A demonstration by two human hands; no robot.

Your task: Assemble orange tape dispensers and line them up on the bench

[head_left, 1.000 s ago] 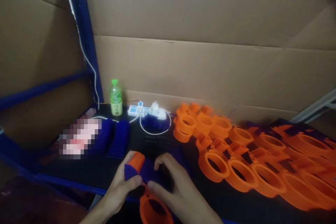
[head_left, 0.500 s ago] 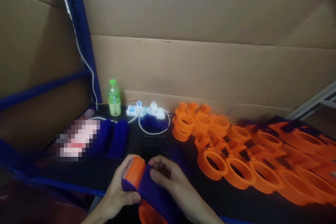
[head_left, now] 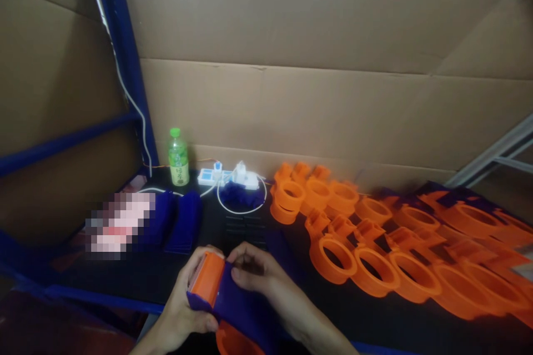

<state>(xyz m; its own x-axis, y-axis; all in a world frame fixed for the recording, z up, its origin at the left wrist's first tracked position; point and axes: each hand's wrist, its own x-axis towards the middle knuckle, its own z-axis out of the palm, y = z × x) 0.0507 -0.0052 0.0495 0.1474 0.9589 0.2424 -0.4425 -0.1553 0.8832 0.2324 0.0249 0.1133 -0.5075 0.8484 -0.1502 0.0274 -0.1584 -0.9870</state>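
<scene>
My left hand [head_left: 185,299] is wrapped around an orange tape dispenser [head_left: 209,277], its thumb near the front and its fingers behind. A dark blue sheet [head_left: 245,310] lies along the dispenser's side, and its lower end hides much of the orange ring below. At the upper edge of that sheet, my right hand [head_left: 262,274] has its thumb and forefinger closed. What lies between those fingertips is partly hidden. On the black tabletop [head_left: 137,277], stacks of blue sheets [head_left: 183,222] rest beyond my left hand.
Several orange tape dispensers [head_left: 377,272] stand in rows on the right. A green-capped bottle [head_left: 179,158], a white power strip [head_left: 229,177] with cables and a crumpled blue piece [head_left: 241,194] are at the back. Cardboard [head_left: 291,105] walls the rear; a blue post [head_left: 125,55] rises at left.
Both hands and the dispenser have shifted slightly left in view, along with the background. The grip stays the same, and the dispenser's orange end is a little more exposed.
</scene>
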